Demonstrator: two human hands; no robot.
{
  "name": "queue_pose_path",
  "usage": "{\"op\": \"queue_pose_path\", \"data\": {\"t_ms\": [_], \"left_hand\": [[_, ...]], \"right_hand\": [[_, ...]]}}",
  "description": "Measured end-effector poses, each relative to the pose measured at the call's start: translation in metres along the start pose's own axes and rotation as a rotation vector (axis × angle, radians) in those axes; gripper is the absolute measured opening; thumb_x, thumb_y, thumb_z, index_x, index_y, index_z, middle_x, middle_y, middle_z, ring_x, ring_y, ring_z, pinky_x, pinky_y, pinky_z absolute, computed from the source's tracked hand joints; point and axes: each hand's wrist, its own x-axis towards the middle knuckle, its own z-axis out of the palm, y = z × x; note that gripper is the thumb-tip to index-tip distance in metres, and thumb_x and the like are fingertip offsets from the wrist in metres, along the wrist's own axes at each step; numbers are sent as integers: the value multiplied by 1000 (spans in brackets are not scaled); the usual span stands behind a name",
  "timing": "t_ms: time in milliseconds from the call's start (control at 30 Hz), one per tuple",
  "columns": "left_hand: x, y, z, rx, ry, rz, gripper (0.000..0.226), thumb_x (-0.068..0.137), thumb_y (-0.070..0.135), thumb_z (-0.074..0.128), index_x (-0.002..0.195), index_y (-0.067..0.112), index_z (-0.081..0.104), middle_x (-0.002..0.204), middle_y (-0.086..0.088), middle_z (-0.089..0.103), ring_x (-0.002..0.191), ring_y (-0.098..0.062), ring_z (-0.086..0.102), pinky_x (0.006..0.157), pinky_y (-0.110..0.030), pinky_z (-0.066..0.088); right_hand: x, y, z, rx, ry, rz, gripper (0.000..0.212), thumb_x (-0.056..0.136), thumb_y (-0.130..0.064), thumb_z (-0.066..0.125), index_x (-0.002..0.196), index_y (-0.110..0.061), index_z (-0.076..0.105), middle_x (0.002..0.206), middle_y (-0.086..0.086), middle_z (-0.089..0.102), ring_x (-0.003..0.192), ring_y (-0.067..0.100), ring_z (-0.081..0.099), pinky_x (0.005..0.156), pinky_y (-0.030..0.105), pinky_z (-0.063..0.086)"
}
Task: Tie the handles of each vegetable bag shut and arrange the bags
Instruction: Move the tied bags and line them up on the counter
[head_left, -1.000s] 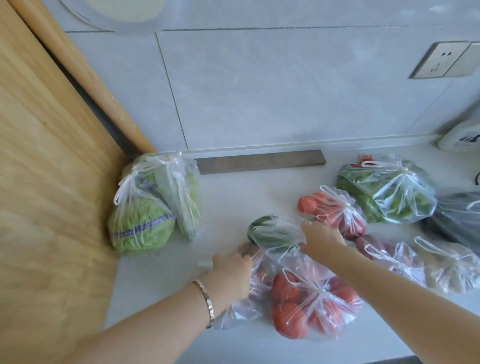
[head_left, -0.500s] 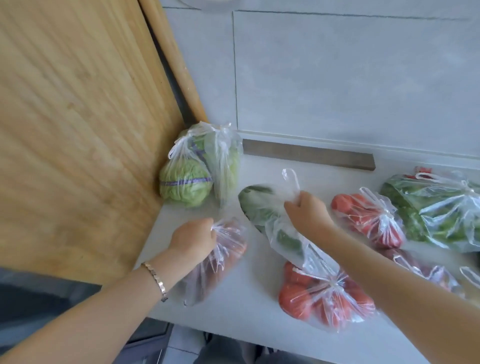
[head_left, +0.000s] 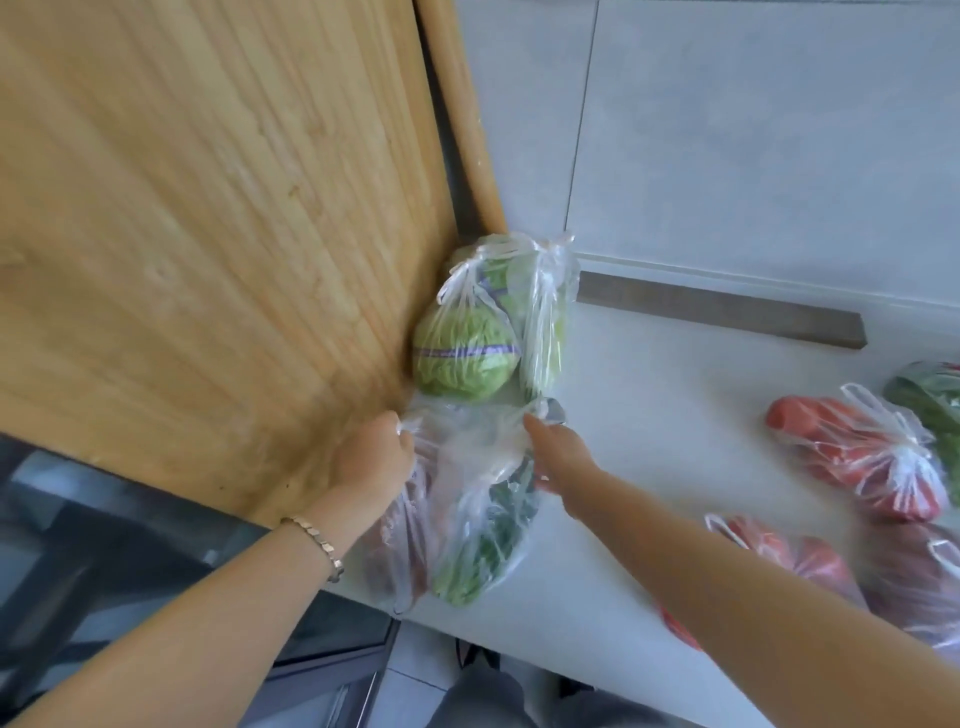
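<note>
Between hands, bag lengthwise front-to-back.

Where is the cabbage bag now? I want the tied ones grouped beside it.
In the head view the cabbage bag stands left of centre on the counter, against the wooden board, just beyond both hands.

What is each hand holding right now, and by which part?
Left hand: bag of reddish vegetables, gripped at its top. Right hand: bag of green vegetables, also at its top.
</note>
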Motion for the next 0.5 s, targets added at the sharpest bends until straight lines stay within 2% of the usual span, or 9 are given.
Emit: {"op": "queue_pose_path", "data": {"t_ms": [33,100,167,233,300,400,500], "left_hand": [[2,2,1,-10,4,14,20,92,16,39,74,9,41,88,-21,60,83,-37,56,64,-35,37],[6,5,1,-15,6,47,26,93,16,38,67,11,35,77,-16,55,74,-33,51,61,-33,34],[13,6,-1,-20,7,73,33,93,15,38,61,16,29,65,-7,46,68,-29,45,59,-33,32],[23,7,-3,-28,-1,84,32,93,14,37,62,14,30,65,-7,46,68,-28,44,59,-33,31],[32,6,-4,-7,-7,103,26,93,14,38,67,10,35,78,-17,57,70,-29,45,60,-33,32],[39,2,-5,73,-44,88,20,94,15,38,88,3,52,100,-20,62,88,-35,55,67,-35,36],[45,-2,-6,150,-131,58,26,94,18,39,105,0,54,111,-19,61,102,-35,57,77,-35,43]], "right_hand": [[7,9,-1,-98,110,45,41,90,-42,41,111,-10,54,107,13,55,99,30,54,98,45,44],[13,26,-5,-82,236,222,65,86,-54,43,135,-13,37,134,18,39,122,37,41,106,48,33],[18,40,-2,97,143,348,76,83,-59,46,141,-15,25,142,16,32,128,39,35,101,52,34],[26,49,7,216,-10,357,65,84,-56,46,137,-24,27,140,11,35,125,36,39,93,51,40],[34,51,19,229,-98,307,50,84,-50,46,127,-27,36,134,8,42,118,31,45,87,45,46],[39,42,39,233,-237,251,37,84,-41,46,118,-27,46,122,3,54,107,24,55,85,40,50],[34,31,46,228,-305,181,20,88,-32,43,102,-22,54,103,1,59,85,15,58,83,31,51]]}}
